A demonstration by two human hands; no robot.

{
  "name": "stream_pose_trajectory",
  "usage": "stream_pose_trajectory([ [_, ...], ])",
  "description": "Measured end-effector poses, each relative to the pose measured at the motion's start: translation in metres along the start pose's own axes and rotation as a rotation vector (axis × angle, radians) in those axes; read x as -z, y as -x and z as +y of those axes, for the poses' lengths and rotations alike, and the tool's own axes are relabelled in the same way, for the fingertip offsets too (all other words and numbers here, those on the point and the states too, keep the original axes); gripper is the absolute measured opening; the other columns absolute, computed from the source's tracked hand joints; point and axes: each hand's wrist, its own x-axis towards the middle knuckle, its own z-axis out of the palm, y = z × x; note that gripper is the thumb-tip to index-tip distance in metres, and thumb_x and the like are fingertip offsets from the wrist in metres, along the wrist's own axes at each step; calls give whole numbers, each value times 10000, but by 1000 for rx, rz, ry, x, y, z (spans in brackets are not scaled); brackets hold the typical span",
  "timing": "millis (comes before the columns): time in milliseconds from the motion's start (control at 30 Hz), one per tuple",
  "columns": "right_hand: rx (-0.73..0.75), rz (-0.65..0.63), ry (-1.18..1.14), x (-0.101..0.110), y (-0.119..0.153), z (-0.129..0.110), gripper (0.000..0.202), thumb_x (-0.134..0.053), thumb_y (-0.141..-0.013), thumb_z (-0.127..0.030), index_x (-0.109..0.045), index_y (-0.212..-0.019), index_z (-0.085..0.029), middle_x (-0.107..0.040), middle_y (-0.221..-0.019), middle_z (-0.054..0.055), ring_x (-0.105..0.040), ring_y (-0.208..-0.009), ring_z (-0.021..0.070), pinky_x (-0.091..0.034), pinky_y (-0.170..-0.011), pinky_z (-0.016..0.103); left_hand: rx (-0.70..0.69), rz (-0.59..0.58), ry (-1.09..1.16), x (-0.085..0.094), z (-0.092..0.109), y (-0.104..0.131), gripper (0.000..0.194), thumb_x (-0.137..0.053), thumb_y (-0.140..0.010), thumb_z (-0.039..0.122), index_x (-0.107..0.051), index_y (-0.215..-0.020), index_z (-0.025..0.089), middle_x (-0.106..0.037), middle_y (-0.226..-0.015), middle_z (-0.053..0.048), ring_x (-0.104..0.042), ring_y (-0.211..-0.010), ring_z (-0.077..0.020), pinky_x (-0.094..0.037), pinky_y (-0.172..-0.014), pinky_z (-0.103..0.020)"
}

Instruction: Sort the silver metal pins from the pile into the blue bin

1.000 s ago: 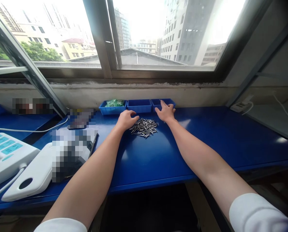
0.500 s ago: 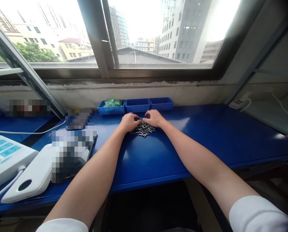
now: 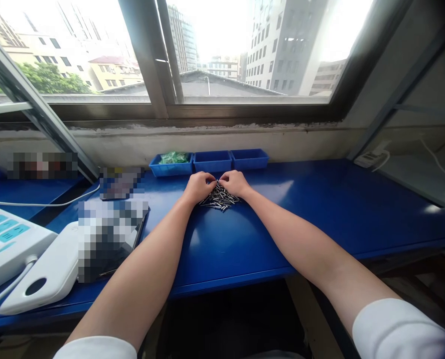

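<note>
A small heap of slim, shiny metal pieces that look like rivets (image 3: 222, 199) lies on the blue tabletop. At the heap's far left side is my left hand (image 3: 202, 186), its fingers curled and the thumb and fingertips brought together. My right hand (image 3: 235, 183) mirrors it from the right, closed in a pinch, with its fingertips almost meeting the left ones over the back of the heap. What sits between the fingertips is too small and partly hidden to make out.
Behind the hands stand three blue bins in a row; the left bin (image 3: 170, 168) holds green bags, beside the middle bin (image 3: 212, 162) and right bin (image 3: 249, 159). To the left lie a power strip (image 3: 16, 249), a white device (image 3: 45, 271) and blurred items. A window rises behind.
Both hands' fingertips have drawn closer together over the back of the heap, and the thumb and finger gaps have narrowed. The heap stays in place.
</note>
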Motion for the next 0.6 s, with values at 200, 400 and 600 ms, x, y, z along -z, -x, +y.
stream_pose_trajectory([
  [200,112,94,-96,9,4,-7,230,-518,-836,-309,-715,-809,-193,-710,-798,17,-623,-751,138,-409,-686,222,-69,107,85,3,3,-1,305,-572,-759,302,-674,-1009,161,-648,-870,-48,-604,-797,-168,-480,-789,-272],
  [400,75,113,-94,17,4,-10,388,-440,-883,-426,-687,-742,-162,-678,-695,21,-588,-660,126,-384,-640,223,-94,116,101,5,8,-2,247,-535,-812,338,-697,-918,185,-643,-887,-41,-598,-812,-159,-480,-774,-263],
  [600,36,159,-116,16,4,-13,559,-354,-890,-539,-622,-565,-171,-647,-610,30,-593,-633,132,-390,-658,236,-126,174,114,7,13,-2,211,-519,-820,286,-690,-868,171,-661,-832,-41,-598,-768,-153,-472,-763,-247],
])
